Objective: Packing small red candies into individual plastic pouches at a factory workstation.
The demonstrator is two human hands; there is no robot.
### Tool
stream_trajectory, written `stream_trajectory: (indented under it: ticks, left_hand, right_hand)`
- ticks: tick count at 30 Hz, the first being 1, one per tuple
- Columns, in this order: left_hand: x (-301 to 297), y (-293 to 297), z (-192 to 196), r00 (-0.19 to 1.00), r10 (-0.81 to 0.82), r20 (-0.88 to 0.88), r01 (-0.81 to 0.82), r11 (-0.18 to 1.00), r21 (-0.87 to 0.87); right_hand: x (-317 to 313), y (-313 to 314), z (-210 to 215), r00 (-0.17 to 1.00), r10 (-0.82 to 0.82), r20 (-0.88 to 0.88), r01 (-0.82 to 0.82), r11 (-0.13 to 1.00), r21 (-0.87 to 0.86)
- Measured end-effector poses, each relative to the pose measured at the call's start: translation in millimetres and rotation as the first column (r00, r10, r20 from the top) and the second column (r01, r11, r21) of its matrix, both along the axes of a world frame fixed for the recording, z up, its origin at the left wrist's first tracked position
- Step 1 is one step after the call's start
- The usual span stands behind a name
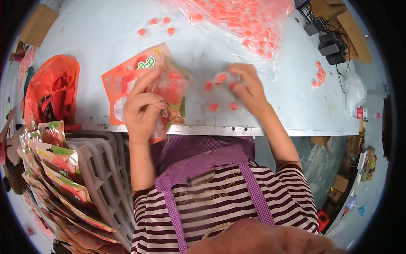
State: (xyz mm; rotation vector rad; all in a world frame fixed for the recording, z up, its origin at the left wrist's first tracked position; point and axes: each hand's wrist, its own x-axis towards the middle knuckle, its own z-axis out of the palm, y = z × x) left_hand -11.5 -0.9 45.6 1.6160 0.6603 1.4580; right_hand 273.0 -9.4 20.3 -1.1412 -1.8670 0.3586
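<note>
The pale worktable (105, 34) fills the upper view, its metal front edge (220, 131) just below both hands, with bare surface open toward 11 o'clock and a big clear bag of red candies (237, 21) at 12. At 8 o'clock a white plastic crate (105, 169) stands beside a fanned stack of filled pouches (59, 169). The left hand (141, 112) grips a clear stand-up pouch (171, 91), long axis tilted toward 1 o'clock, over a flat orange pouch (122, 80); the right hand (249, 89), fingers curled, pinches loose wrapped candies (222, 91) at 3 o'clock of it
</note>
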Motion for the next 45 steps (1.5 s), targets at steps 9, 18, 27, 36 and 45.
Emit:
stream_trajectory:
  ticks: [9, 18, 27, 36, 45]
  left_hand:
    - [-6, -1, -1, 0.998, 0.05, -0.044, -0.049, 0.999, 0.017]
    - [4, -3, -1, 0.996, 0.012, -0.085, -0.011, 1.0, 0.007]
    - [3, -3, 4, 0.983, 0.032, -0.181, -0.023, 0.998, 0.05]
    - [1, -8, 6, 0.983, 0.059, -0.175, -0.057, 0.998, 0.016]
    - [-9, -7, 8, 0.971, 0.154, -0.185, -0.136, 0.985, 0.102]
  right_hand:
    - [7, -5, -7, 0.931, -0.124, 0.342, 0.151, 0.987, -0.051]
    - [-49, -7, -12, 0.807, 0.166, 0.567, -0.128, 0.986, -0.106]
    - [-54, -6, -29, 0.811, 0.23, 0.539, -0.22, 0.972, -0.083]
    - [-59, 28, -16, 0.828, 0.27, 0.491, -0.243, 0.963, -0.119]
    - [-67, 36, -12, 0.79, 0.157, 0.592, -0.167, 0.985, -0.039]
